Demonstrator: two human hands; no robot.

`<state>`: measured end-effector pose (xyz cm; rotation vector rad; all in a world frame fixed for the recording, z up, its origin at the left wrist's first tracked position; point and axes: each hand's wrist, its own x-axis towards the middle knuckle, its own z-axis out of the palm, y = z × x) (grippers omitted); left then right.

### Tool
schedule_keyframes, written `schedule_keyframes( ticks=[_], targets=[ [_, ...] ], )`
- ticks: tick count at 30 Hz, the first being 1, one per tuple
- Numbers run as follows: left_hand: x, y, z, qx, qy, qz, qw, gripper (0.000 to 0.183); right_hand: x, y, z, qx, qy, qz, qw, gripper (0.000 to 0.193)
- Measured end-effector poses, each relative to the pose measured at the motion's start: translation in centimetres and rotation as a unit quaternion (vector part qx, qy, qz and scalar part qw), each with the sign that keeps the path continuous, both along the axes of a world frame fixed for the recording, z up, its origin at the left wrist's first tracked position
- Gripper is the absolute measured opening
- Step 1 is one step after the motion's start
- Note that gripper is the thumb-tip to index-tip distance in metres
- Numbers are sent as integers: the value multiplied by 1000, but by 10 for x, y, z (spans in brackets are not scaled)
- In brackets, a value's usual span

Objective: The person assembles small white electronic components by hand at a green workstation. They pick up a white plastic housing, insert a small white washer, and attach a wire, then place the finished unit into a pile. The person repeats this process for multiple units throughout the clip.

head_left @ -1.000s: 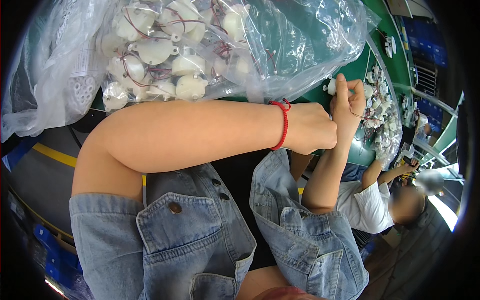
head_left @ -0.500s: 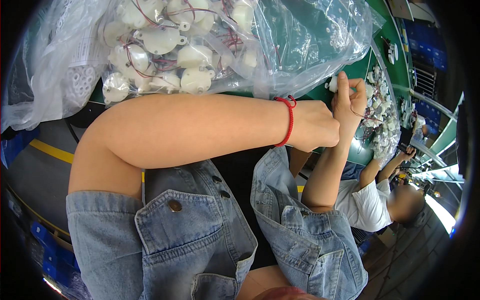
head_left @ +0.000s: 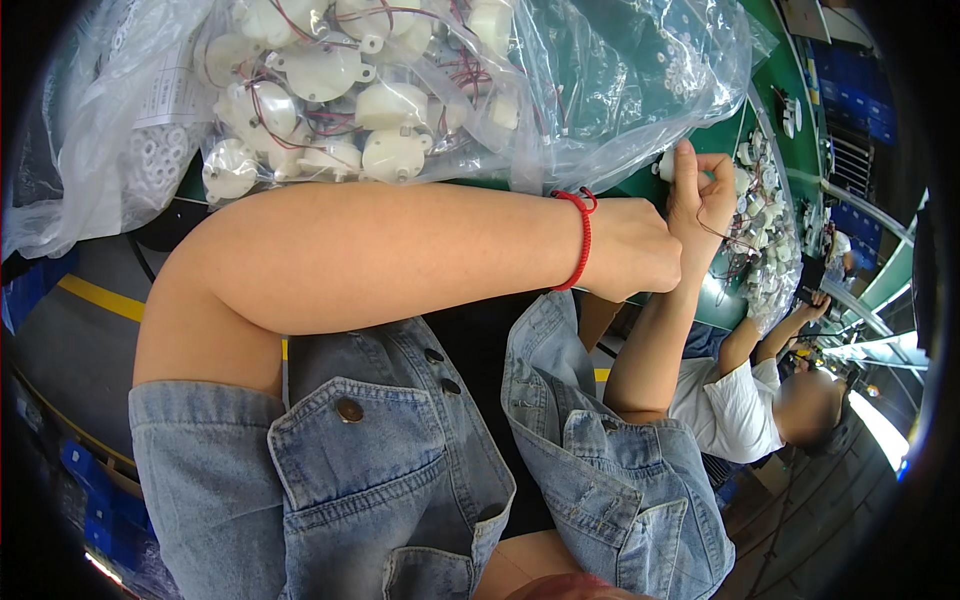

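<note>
My left forearm reaches across to the right. My left hand, with a red cord bracelet at its wrist, is curled closed against my right wrist. Its fingertips are turned away, so whatever it may hold is hidden. Just beyond it, my right hand is closed with the thumb pointing up. A small white round plastic part shows at its thumb, partly covered by the hand, and a thin dark red wire trails from the fingers.
A clear bag of white round wired parts lies in front of my left forearm. To its left, another bag holds small white rings. More wired parts are heaped right of my hands on the green table. A person in white sits at right.
Both hands keep nearly the same pose and place. My left forearm has shifted up very slightly, and the bags' plastic has moved a little.
</note>
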<state>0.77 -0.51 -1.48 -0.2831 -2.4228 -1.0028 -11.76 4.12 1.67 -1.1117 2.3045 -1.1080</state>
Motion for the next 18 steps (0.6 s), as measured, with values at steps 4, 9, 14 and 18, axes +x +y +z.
schedule_keyframes(
  ticks=[4, 9, 14, 18],
  targets=[
    [0, 0, 0, -1, 2, -3, 1000, 3, -3, 1, -1, 0, 0, -1, 1000, 29],
    [-2, 2, -2, 6, 9, 4, 1000, 3, -2, 1, -2, -9, -20, 0, 1000, 29],
    [-1, 0, 0, 7, 9, 1, 1000, 3, -4, 0, -2, -5, -19, -3, 1000, 29],
    [-2, 1, -1, 9, 4, 3, 1000, 3, -4, -1, -4, -8, 5, -1, 1000, 29]
  ],
)
